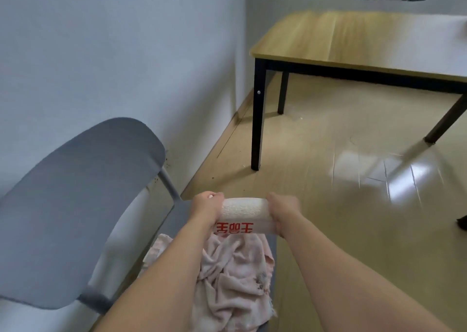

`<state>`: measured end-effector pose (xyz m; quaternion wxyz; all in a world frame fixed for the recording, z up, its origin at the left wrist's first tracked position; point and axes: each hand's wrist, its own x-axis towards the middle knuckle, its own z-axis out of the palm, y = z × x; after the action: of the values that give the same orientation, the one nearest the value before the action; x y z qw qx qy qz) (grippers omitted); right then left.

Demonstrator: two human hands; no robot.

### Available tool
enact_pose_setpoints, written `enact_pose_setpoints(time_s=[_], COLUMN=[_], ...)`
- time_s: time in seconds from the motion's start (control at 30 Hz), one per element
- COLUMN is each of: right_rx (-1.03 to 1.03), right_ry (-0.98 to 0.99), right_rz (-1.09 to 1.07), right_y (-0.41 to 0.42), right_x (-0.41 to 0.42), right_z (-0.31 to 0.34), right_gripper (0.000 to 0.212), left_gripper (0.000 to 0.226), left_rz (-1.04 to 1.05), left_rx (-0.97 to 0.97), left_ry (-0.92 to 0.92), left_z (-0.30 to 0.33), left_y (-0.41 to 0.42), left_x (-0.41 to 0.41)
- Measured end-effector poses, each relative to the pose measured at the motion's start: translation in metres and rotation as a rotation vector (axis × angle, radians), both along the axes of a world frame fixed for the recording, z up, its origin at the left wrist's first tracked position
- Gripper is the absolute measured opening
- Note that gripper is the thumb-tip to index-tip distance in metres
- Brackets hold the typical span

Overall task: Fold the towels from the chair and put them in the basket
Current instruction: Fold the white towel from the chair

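Lower centre of frame: white towel (246, 214) with red print, doubled over, gripped at both ends, left hand (206, 204) and right hand (283, 209) each clamped on an end, fingers curled round the cloth, held up over the chair (75, 185) seat. Just below, pink towel (235, 278) crumpled on the seat, unfolded, frayed along one edge (possibly more than one piece in that heap, cannot tell). Grey chair back at left of frame, wooden table (353, 38) upper right, glossy floor (328, 180) between. Likely mid-fold on the white one. Risks from here: fold sliding open if either grip loosens, since cloth is limp and only pinched at the ends; hanging part brushing the pink heap and dragging it off the seat edge toward the floor; uneven halves if the ends are not lined up before the next crease. Basket not in view anywhere, so drop-off spot unknown. Fingertips mostly hidden behind the towel; lower edge of white towel lost behind the forearms; red print unreadable here; dark item at top right cut off by the frame.
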<state>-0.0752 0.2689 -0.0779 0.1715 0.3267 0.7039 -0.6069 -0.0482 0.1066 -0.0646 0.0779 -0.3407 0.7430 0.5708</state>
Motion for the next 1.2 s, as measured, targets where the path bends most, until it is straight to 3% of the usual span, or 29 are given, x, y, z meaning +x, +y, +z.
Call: enact_pose_setpoints(time_s=[0.13, 0.3, 0.43, 0.73, 0.97, 1.2], right_rx=[0.009, 0.186, 0.264, 0.261, 0.243, 0.258], right_ry=[-0.007, 0.1, 0.147, 0.139, 0.158, 0.138], right_rz=[-0.026, 0.017, 0.019, -0.106, -0.134, -0.094], right_y=[0.016, 0.047, 0.073, 0.234, 0.394, 0.485], right_x=[-0.015, -0.019, -0.008, 0.003, -0.025, -0.073], right_z=[0.135, 0.339, 0.433, 0.478, 0.485, 0.483], right_gripper=[0.019, 0.028, 0.03, 0.024, 0.034, 0.035], left_gripper=[0.023, 0.024, 0.028, 0.033, 0.034, 0.035], left_rz=[-0.041, -0.048, -0.095, -0.267, -0.269, -0.223], left_rx=[-0.059, -0.072, -0.114, -0.098, -0.155, -0.168], left_ry=[0.034, 0.13, 0.184, 0.219, 0.27, 0.233], left_z=[0.138, 0.327, 0.415, 0.46, 0.467, 0.454], left_y=[0.019, 0.055, 0.079, 0.231, 0.39, 0.487], left_x=[-0.011, 0.002, 0.009, -0.011, -0.047, -0.09])
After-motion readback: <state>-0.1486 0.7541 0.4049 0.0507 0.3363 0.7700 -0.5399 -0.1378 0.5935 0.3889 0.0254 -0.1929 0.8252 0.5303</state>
